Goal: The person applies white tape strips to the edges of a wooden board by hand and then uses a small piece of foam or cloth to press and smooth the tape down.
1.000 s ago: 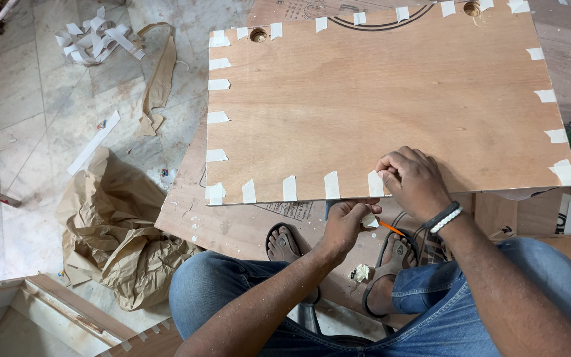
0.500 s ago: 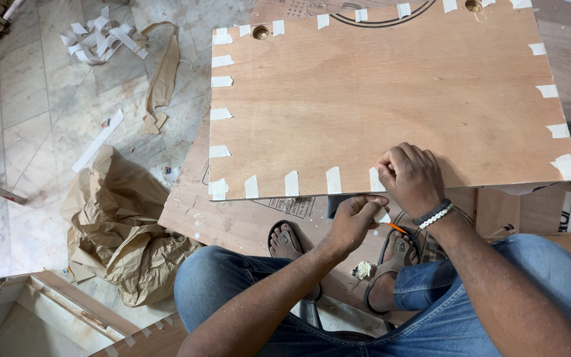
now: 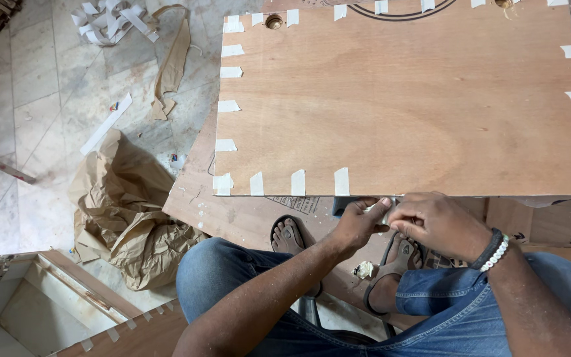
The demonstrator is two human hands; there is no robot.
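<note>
Pinching pale tape strip (image 3: 379,209), left hand (image 3: 358,225), right hand (image 3: 439,223).

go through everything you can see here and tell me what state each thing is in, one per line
plywood panel: lying flat, tape strips along its edges
left hand: pinching a pale tape piece at the panel's near edge
right hand: closed on the same tape piece
brown paper: crumpled on the floor
tape scraps: loose heap on the floor
wooden box: open
</note>
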